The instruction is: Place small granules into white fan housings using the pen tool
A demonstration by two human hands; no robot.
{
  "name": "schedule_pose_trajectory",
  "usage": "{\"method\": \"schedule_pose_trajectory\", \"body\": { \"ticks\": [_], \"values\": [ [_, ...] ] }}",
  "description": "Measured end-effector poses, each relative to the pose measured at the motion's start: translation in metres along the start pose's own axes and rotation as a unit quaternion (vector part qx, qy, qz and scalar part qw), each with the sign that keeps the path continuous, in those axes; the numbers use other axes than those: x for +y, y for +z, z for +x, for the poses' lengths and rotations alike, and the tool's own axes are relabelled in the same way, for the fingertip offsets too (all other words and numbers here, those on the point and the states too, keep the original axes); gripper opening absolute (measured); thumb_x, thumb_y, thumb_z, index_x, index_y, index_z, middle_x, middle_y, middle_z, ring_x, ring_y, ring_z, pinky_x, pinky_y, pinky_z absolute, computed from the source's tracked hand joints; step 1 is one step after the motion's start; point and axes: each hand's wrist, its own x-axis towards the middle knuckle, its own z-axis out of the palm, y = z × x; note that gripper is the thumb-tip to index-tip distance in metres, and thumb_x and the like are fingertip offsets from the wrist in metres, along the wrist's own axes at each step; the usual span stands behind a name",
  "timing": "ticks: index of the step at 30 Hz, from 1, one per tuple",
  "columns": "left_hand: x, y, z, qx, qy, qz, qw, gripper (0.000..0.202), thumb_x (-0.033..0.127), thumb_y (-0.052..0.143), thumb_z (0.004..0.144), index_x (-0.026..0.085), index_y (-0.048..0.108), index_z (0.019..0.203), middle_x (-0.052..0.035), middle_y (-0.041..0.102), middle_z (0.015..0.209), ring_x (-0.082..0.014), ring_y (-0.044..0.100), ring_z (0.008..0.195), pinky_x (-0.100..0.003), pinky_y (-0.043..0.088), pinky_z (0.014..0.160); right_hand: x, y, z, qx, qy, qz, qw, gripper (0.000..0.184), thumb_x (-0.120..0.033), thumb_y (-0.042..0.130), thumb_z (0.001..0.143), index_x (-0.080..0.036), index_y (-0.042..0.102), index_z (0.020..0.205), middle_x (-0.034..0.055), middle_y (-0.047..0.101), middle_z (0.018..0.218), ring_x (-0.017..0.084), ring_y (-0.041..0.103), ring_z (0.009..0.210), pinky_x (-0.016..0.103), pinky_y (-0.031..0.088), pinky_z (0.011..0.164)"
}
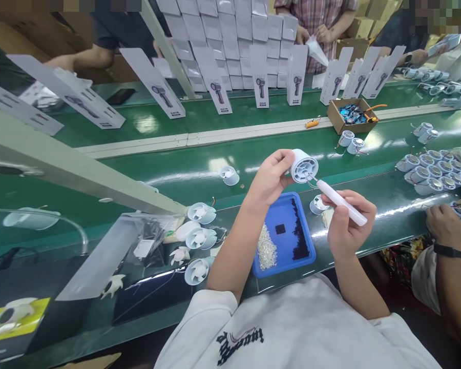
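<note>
My left hand (272,177) grips a pale blue cylindrical fan housing (305,166) by its side, with the spoked inner end turned toward me. In my right hand (351,220) is a white pen-shaped tool (341,202), its thin metal tip at the housing's open end. Whether the tip touches a spoke or a wire there, I cannot tell. Below my hands lies a blue tray (284,269) with a pile of small whitish pieces (267,248), a strip of small black pieces (300,233) and a black square (280,229). Another fan housing (318,205) stands beside the tray.
Several fan housings (200,238) with white blades stand left of my left arm. More housings (430,171) are grouped at the right, near a co-worker's hand (445,223). Across the green belt (169,171) stand open white boxes (218,95) and a cardboard box (340,123) of blue parts.
</note>
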Motion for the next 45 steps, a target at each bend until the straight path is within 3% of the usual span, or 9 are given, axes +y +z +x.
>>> {"method": "schedule_pose_trajectory", "body": {
  "ticks": [5,12,27,31,36,38,41,45],
  "values": [
    [0.0,-0.004,0.004,0.004,-0.007,-0.046,0.999,0.024,0.038,0.069,0.082,0.016,0.06,0.082,0.0006,0.059,0.076,-0.008,0.055,0.064,-0.02,0.053,0.059,-0.004,-0.007,-0.002,0.011,0.015,0.057,0.998,0.011,-0.034,0.057,0.093,-0.026,0.054,0.1,0.0018,0.058,0.098,0.016,0.069,0.074,0.039,0.063,0.065],
    [-0.004,-0.003,0.007,0.007,-0.023,-0.119,0.993,0.015,0.026,0.06,0.089,0.013,0.06,0.082,-0.0002,0.06,0.075,-0.0081,0.057,0.064,-0.022,0.055,0.061,-0.008,-0.015,-0.005,0.025,0.04,0.112,0.993,0.009,-0.028,0.06,0.091,-0.025,0.057,0.099,-0.0004,0.062,0.095,0.015,0.07,0.072,0.037,0.062,0.067],
    [-0.008,0.007,0.004,0.009,-0.034,-0.125,0.992,0.025,0.025,0.046,0.095,0.012,0.061,0.08,-0.0023,0.062,0.076,-0.0097,0.06,0.065,-0.022,0.056,0.058,-0.014,-0.033,-0.01,0.064,0.057,0.14,0.986,0.007,-0.025,0.061,0.09,-0.023,0.06,0.097,-0.001,0.063,0.092,0.012,0.07,0.072,0.03,0.059,0.065],
    [-0.009,0.006,0.004,0.021,-0.025,-0.104,0.994,0.017,0.022,0.051,0.092,0.012,0.06,0.082,-0.0028,0.063,0.079,-0.0106,0.06,0.067,-0.024,0.057,0.059,-0.015,-0.039,-0.011,0.073,0.062,0.15,0.984,0.006,-0.024,0.06,0.09,-0.023,0.059,0.096,-0.0011,0.064,0.092,0.012,0.07,0.07,0.029,0.059,0.064],
    [-0.017,-0.005,0.009,0.027,0.018,-0.008,0.999,0.021,0.033,0.066,0.08,0.014,0.058,0.085,-0.0024,0.062,0.082,-0.0117,0.059,0.069,-0.027,0.056,0.063,-0.013,-0.052,-0.017,0.086,0.078,0.14,0.983,0.005,-0.023,0.059,0.091,-0.022,0.058,0.096,-0.0012,0.064,0.092,0.012,0.07,0.073,0.029,0.058,0.068],
    [-0.026,-0.007,0.016,0.042,0.064,0.135,0.988,0.024,0.039,0.06,0.082,0.017,0.055,0.09,-0.0024,0.061,0.086,-0.012,0.058,0.072,-0.028,0.055,0.065,-0.012,-0.06,-0.021,0.091,0.082,0.125,0.985,0.005,-0.023,0.059,0.09,-0.023,0.057,0.095,-0.0011,0.063,0.092,0.013,0.07,0.073,0.03,0.058,0.069],
    [-0.047,-0.005,0.035,0.054,0.11,0.375,0.919,0.021,0.038,0.051,0.084,0.018,0.053,0.091,-0.0036,0.059,0.09,-0.0151,0.058,0.08,-0.031,0.053,0.074,-0.011,-0.073,-0.027,0.1,0.089,0.108,0.985,0.004,-0.023,0.058,0.091,-0.023,0.056,0.095,-0.0011,0.063,0.092,0.013,0.07,0.071,0.03,0.058,0.067],
    [-0.076,-0.002,0.059,0.026,0.113,0.502,0.857,0.009,0.02,0.06,0.073,0.018,0.052,0.076,-0.0062,0.055,0.091,-0.0232,0.055,0.098,-0.042,0.044,0.099,-0.014,-0.088,-0.036,0.126,0.099,0.085,0.983,0.005,-0.024,0.059,0.09,-0.022,0.056,0.094,-0.0009,0.064,0.092,0.013,0.07,0.07,0.031,0.058,0.067]
  ]
}}
